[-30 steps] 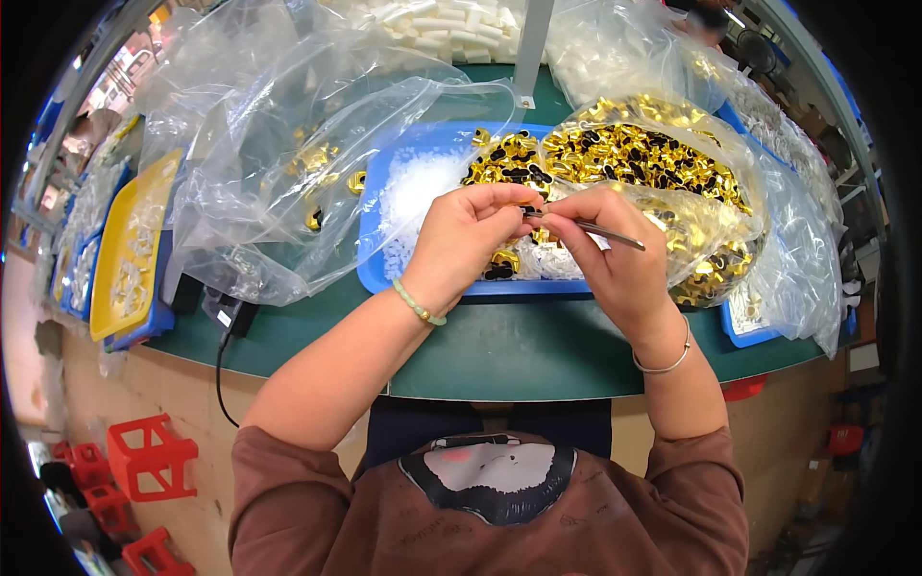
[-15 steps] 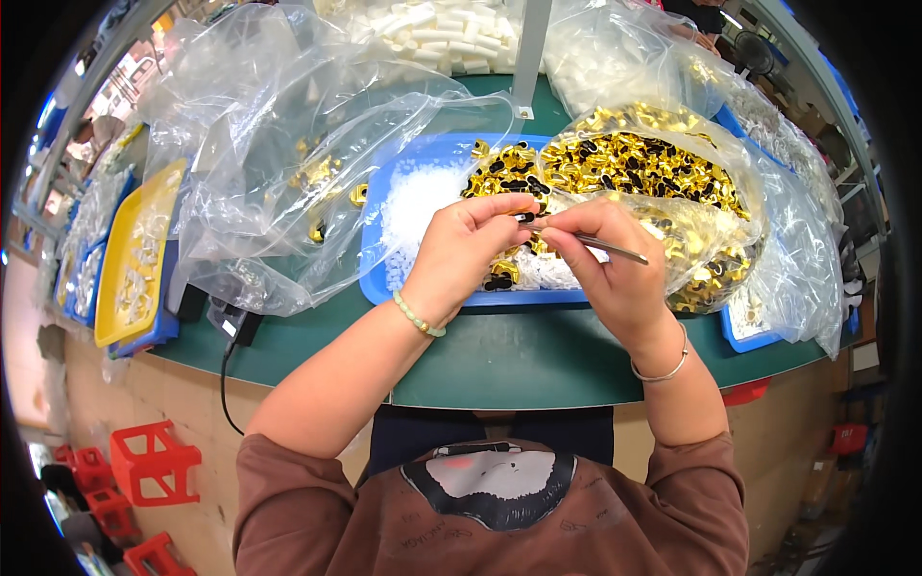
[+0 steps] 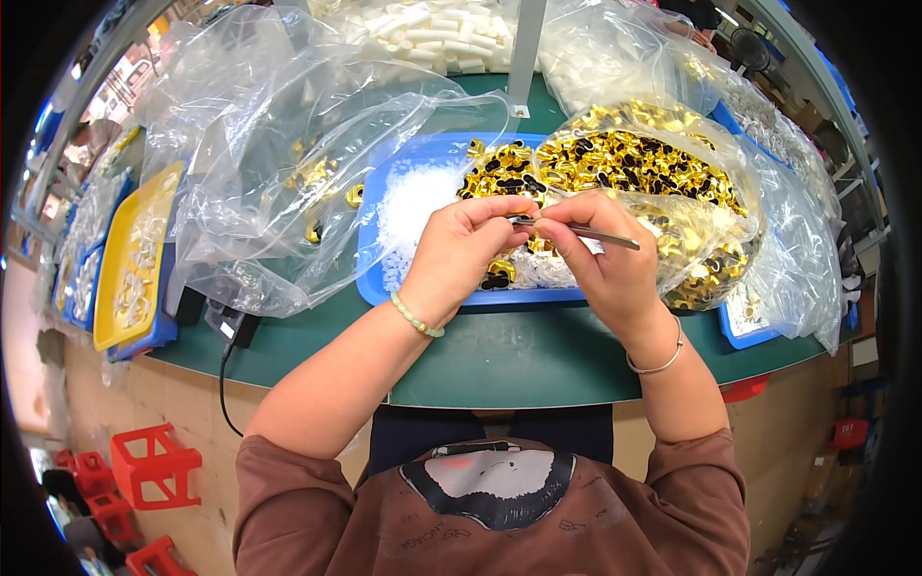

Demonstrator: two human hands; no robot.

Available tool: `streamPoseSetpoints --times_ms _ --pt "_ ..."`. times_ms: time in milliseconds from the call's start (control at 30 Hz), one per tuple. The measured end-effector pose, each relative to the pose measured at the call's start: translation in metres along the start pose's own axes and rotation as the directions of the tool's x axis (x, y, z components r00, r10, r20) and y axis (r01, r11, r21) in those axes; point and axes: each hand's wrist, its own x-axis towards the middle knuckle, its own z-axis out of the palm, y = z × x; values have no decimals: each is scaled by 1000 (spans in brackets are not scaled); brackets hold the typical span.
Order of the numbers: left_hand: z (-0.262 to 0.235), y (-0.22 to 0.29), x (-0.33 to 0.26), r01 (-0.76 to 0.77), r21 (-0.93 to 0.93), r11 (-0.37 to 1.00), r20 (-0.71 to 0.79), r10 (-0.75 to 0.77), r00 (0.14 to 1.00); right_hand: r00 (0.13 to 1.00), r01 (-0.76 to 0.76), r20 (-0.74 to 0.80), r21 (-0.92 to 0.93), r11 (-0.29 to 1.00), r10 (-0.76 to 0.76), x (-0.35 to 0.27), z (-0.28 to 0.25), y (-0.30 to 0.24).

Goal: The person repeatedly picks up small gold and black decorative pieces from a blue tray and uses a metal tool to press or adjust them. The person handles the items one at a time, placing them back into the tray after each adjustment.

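Observation:
My left hand (image 3: pixel 453 252) pinches a small dark-and-shiny part (image 3: pixel 520 221) between thumb and forefinger, over the blue tray (image 3: pixel 370 286). Its exact shape is too small to make out. Fingers of my right hand (image 3: pixel 605 257) are closed on a pair of metal tweezers (image 3: pixel 607 237), whose tip end meets the part at the left fingertips. Beneath my hands the tray holds white translucent bits (image 3: pixel 415 204), gold-and-black curved pieces (image 3: pixel 501 173) and small white pieces (image 3: pixel 545 271). A clear bag of the same gold pieces (image 3: pixel 643 168) leans over the tray's right side.
Large crumpled plastic bags (image 3: pixel 259 144) cover the table's left side. White foam-like cylinders (image 3: pixel 442 34) are heaped at the back, beside a metal post (image 3: pixel 525 58). A yellow tray (image 3: pixel 139 254) stands far left. Red stools (image 3: pixel 154 466) are on the floor, and a cable (image 3: pixel 224 389) hangs off the table edge.
My right hand and the tweezers have shifted slightly left and up, closer to the left fingertips. My left hand has barely moved and keeps its pinch.

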Motion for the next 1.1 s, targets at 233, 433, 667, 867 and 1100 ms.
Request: streamPoseSetpoints --times_ms 233,433,667,867,1100 --pt "0 -3 0 3 20 1000 -11 -3 1000 998 57 6 -55 997 -57 -2 4 3" --pt "1 4 0 57 -144 988 -2 -58 998 999 14 -34 9 1000 -14 -3 6 3" --pt "0 4 1 44 -171 984 20 -41 999 975 -204 -42 209 956 218 -4 2 4" --pt "-2 1 2 57 -157 986 43 -50 998 976 -205 -30 192 960 215 -3 3 4" --pt "1 1 0 35 -38 999 5 -35 999 1000 6 -8 15 1000 -6 -1 3 4"
